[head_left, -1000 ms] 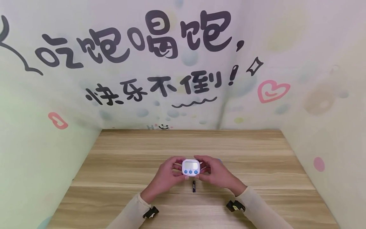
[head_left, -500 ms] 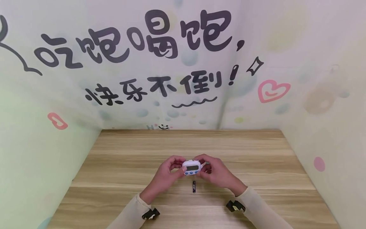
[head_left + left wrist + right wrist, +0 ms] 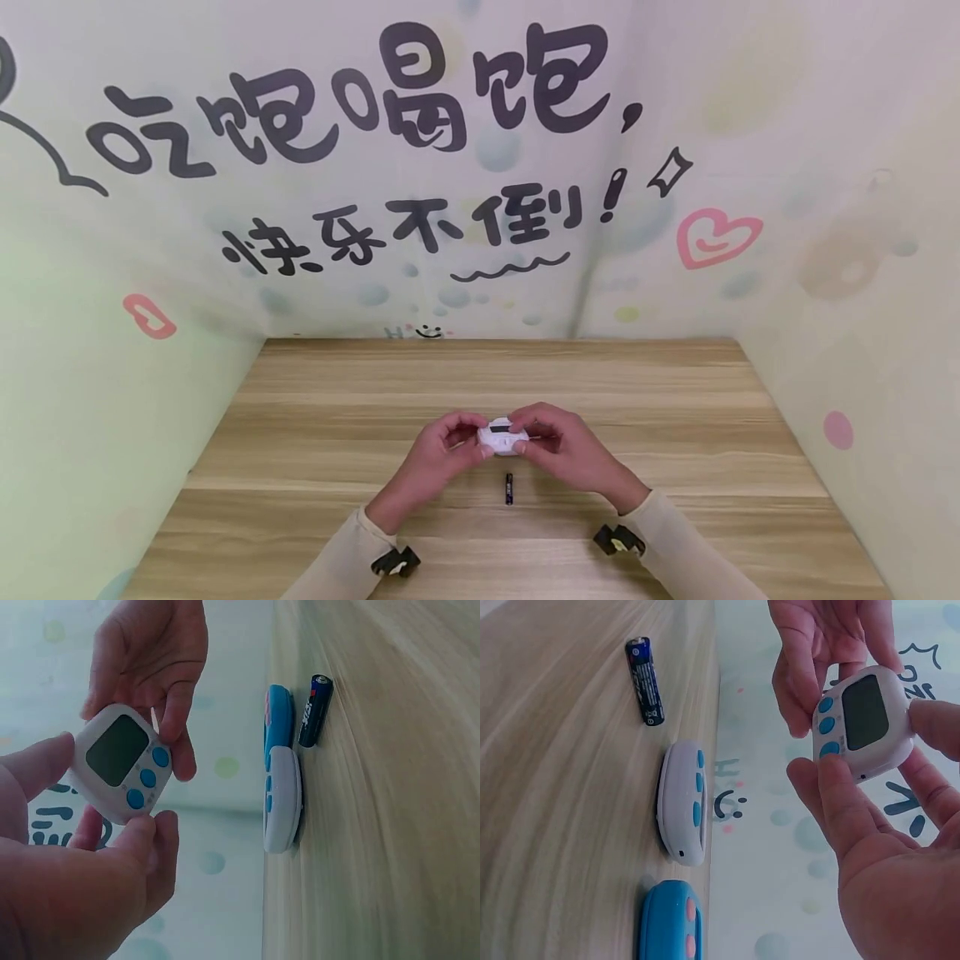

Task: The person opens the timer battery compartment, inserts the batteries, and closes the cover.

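Between both hands, raised off the table, is a small white digital timer (image 3: 504, 437) with rounded corners. My left hand (image 3: 444, 448) pinches its left side with thumb and fingers, while my right hand (image 3: 564, 446) pinches the right side. The left wrist view shows its blank grey screen (image 3: 118, 750) and a row of blue buttons (image 3: 148, 778). Toward the head camera it turns a white face with a dark strip. On the table below lies a dark battery (image 3: 509, 489), lettered in white.
A second white timer (image 3: 681, 802) with blue buttons rests on the wooden table (image 3: 337, 375), beside a blue timer (image 3: 667, 919) with pink buttons. In the head view the hands hide both. Printed walls (image 3: 420, 283) close in the table at the back and sides.
The held timer has tipped over between the fingers: its screen and blue buttons, facing the head camera a second ago, are turned away. Both hands stay nearly in place; the battery has not moved.
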A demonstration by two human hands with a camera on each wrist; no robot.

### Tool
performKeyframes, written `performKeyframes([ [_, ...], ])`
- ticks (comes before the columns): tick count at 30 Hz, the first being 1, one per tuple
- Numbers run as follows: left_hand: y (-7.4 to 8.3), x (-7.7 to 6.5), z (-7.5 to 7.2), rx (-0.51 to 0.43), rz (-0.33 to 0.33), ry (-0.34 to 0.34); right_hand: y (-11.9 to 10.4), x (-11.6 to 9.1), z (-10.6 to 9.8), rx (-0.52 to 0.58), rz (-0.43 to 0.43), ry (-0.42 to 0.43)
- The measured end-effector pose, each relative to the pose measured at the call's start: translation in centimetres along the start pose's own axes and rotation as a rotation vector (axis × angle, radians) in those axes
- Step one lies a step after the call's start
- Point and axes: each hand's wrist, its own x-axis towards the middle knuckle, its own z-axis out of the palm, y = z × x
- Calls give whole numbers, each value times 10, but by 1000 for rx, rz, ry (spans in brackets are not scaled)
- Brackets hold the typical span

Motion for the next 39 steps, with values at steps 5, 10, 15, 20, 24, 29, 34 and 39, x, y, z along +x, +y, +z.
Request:
performKeyframes([
  [5, -3, 1, -1, -68, -31, -11, 0, 0, 0, -11, 40, 2],
  [10, -6, -1, 0, -77, -71, -13, 3, 2, 1, -21, 78, -4],
  [15, -7, -1, 1, -59, -84, -16, 6, 2, 2, -27, 79, -2],
  [20, -8, -1, 0, -58, -85, -25, 6, 2, 2, -32, 75, -1],
  [24, -8, -1, 0, -52, -79, -35, 7, 2, 2, -40, 71, 1],
  [29, -9, -2, 2, -94, -79, -56, 8, 1, 2, -47, 66, 8],
  [34, -9, -3, 4, -95, -79, -26, 7, 1, 3, -40, 78, 22],
  [39, -10, -1, 3, -39, -41, 18, 5, 1, 2, -63, 69, 49],
])
